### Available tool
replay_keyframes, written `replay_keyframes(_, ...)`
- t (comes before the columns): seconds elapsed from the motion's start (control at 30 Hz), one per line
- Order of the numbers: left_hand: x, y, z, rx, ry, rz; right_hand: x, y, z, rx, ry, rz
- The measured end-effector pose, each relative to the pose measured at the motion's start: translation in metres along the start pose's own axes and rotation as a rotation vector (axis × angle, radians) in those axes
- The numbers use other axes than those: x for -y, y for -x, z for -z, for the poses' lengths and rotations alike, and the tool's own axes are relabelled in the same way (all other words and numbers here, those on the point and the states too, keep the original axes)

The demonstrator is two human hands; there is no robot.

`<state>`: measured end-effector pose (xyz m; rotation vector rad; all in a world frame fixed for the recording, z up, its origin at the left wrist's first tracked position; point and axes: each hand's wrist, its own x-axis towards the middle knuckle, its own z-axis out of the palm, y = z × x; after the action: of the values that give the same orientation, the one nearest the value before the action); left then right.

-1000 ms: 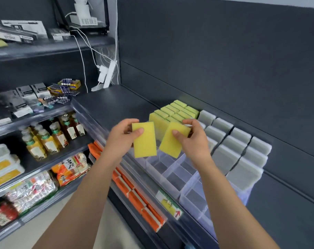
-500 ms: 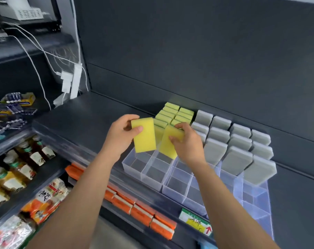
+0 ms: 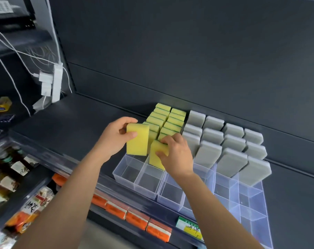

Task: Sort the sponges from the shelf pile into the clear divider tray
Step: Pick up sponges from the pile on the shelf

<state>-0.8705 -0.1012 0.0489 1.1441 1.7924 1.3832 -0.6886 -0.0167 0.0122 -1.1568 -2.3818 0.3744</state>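
The clear divider tray sits on the dark shelf against the back wall. Its rear compartments hold upright yellow sponges in two columns and grey sponges in several columns. My left hand holds one yellow sponge upright above the tray's left column. My right hand grips a second yellow sponge and has its lower end down in a compartment of the second column, just in front of the standing yellow ones. The front compartments are bare.
The dark shelf surface stretches left of the tray. White chargers and cables hang at the left wall. Orange packs and a yellow price label line the shelf front below. Bottles stand on the lower left shelves.
Both hands moved toward the tray with their sponges. The right hand lowered its sponge into the second column behind the bare front cells. The view swung right and down.
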Motion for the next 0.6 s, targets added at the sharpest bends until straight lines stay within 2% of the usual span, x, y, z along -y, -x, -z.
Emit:
replay_keyframes(0.2,0.007,-0.004,-0.001,0.116,-0.042,-0.019,-0.007,0.003,-0.012,-0.113,0.057,0.092)
replay_keyframes(0.33,0.016,-0.008,-0.003,0.177,-0.231,-0.05,-0.012,0.006,-0.011,-0.117,0.026,0.118)
replay_keyframes(0.47,0.026,-0.007,-0.014,0.123,-0.489,-0.086,-0.016,0.011,-0.009,-0.126,0.016,0.147)
replay_keyframes(0.6,0.036,-0.006,-0.022,0.031,-0.572,-0.164,-0.018,0.015,-0.012,-0.101,0.019,0.178)
